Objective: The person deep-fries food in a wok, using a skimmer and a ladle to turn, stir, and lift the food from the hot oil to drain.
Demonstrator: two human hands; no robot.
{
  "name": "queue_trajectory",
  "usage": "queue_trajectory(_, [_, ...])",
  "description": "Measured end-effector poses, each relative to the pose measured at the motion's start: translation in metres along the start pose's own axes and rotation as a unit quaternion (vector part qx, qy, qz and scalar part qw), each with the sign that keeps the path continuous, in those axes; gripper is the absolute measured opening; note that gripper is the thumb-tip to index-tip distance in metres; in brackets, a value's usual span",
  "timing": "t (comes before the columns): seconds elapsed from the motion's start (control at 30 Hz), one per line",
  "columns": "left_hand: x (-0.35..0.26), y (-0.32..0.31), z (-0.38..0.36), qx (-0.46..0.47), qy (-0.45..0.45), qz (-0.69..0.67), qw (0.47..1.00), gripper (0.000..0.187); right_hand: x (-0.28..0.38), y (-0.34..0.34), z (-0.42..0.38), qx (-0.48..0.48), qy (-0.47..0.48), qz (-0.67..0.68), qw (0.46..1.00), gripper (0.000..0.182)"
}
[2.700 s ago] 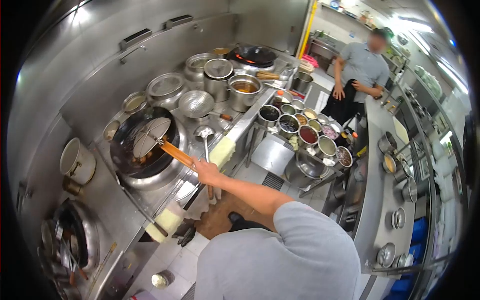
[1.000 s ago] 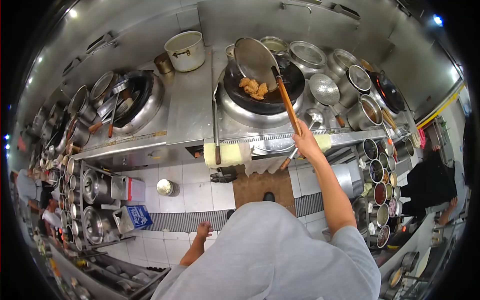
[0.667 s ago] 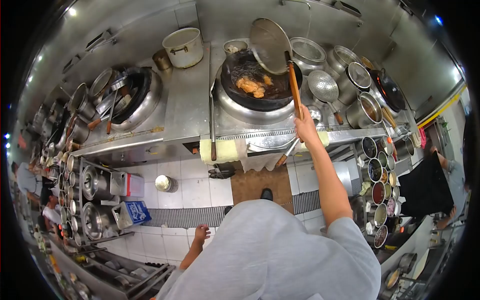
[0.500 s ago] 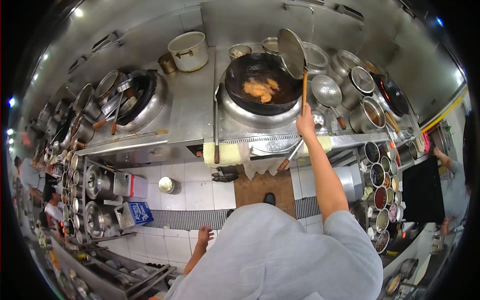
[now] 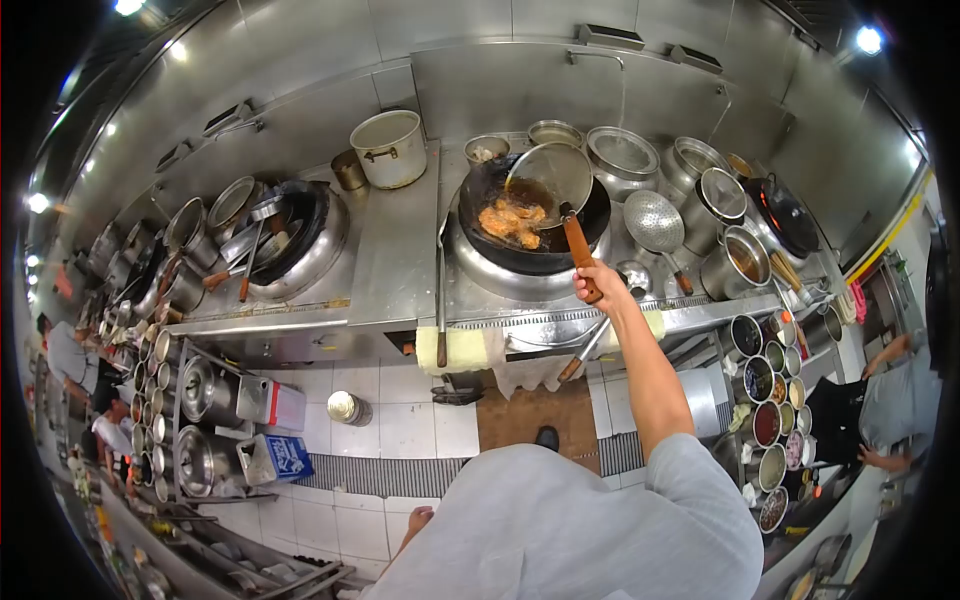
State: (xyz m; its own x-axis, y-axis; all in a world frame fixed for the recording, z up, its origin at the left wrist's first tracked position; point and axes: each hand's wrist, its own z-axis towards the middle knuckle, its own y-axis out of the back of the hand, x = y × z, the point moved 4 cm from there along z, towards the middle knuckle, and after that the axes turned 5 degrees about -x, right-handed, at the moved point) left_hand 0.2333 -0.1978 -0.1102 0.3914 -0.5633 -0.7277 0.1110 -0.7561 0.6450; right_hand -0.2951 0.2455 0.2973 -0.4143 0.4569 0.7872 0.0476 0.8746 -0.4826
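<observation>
My right hand [image 5: 598, 284] is closed round the wooden handle of a round mesh strainer [image 5: 550, 184]. The strainer's head hangs over the right part of a black wok [image 5: 592, 222]. Browned fried pieces [image 5: 513, 222] lie in dark oil in the wok, left of and below the mesh. The wok sits on a round steel stove ring [image 5: 520, 284]. Low beside my body, my left hand [image 5: 421, 516] is away from the stove; its fingers look curled, but they are small and partly hidden, so whether it holds anything is unclear.
A perforated ladle [image 5: 654, 222] and several pots stand right of the wok. A tall pot [image 5: 389, 148] is at the back left. A second wok [image 5: 300, 240] is further left. Sauce containers [image 5: 767, 424] line the right side. Other people are at both far edges.
My right hand has turned the strainer from steeply tilted to flatter over the wok, bringing its mesh lower and left. My left hand has drawn back toward my body. The camera view has shifted.
</observation>
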Motion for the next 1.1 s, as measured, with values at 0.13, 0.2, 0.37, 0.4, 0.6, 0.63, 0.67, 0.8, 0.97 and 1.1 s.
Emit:
queue_trajectory(0.13, [0.001, -0.008, 0.013, 0.054, 0.109, -0.285, 0.951, 0.022, -0.003, -0.013, -0.031, -0.031, 0.056, -0.115, 0.991, 0.040])
queue_trajectory(0.2, [0.014, -0.016, 0.024, 0.086, 0.247, -0.249, 0.932, 0.021, -0.006, -0.020, -0.046, -0.081, 0.105, -0.198, 0.971, 0.053])
queue_trajectory(0.37, [-0.027, 0.021, 0.067, 0.141, 0.057, -0.063, 0.986, 0.018, -0.017, -0.009, -0.056, -0.063, 0.251, -0.424, 0.868, 0.066])
queue_trajectory(0.4, [-0.032, 0.026, 0.078, 0.135, 0.088, -0.085, 0.983, 0.017, 0.007, -0.036, -0.107, -0.072, 0.210, -0.391, 0.893, 0.063])
queue_trajectory(0.6, [-0.049, 0.029, 0.127, 0.152, 0.141, -0.129, 0.970, 0.015, -0.001, -0.014, -0.084, -0.110, 0.292, -0.432, 0.846, 0.066])
queue_trajectory(0.63, [-0.048, 0.032, 0.126, 0.155, 0.146, -0.148, 0.966, 0.015, -0.015, 0.004, -0.053, -0.138, 0.386, -0.479, 0.776, 0.063])
queue_trajectory(0.67, [-0.043, 0.030, 0.126, 0.159, 0.148, -0.177, 0.960, 0.015, -0.007, 0.002, -0.056, -0.151, 0.378, -0.487, 0.773, 0.062])
queue_trajectory(0.8, [0.000, -0.012, 0.131, 0.188, 0.224, -0.427, 0.856, 0.014, -0.009, 0.031, -0.017, -0.214, 0.338, -0.497, 0.770, 0.063])
queue_trajectory(0.97, [-0.108, 0.050, 0.076, 0.092, 0.262, -0.236, 0.931, 0.025, 0.004, 0.025, -0.012, -0.293, 0.256, -0.424, 0.818, 0.067])
queue_trajectory(1.1, [-0.075, 0.039, 0.031, 0.058, 0.307, -0.292, 0.904, 0.030, -0.008, 0.007, 0.002, -0.189, 0.116, -0.202, 0.954, 0.052])
